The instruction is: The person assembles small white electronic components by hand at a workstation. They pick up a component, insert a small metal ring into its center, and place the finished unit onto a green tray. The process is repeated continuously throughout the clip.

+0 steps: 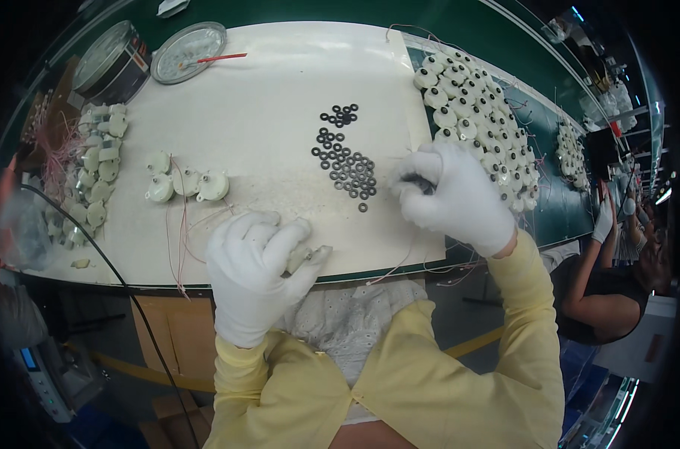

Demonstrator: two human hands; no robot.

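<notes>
My left hand (251, 263), in a white glove, is curled near the table's front edge. Its thumb and fingers grip a small white motor (298, 259), mostly covered by the glove. My right hand (463, 193), gloved as well, is raised to the right of a loose group of small black rings (352, 173). Its fingers are bent inward around a dark patch, and what lies there I cannot make out. Several white round motors (185, 182) with thin pink wires sit beyond my left hand.
Rows of white motors with black centres (467, 105) fill the right side. More motors (100, 161) are piled at the left by a clear plastic bag (29, 232). A tin (114, 63) and a round lid (190, 54) bearing a red stick stand far left. Another person (605, 292) sits at right.
</notes>
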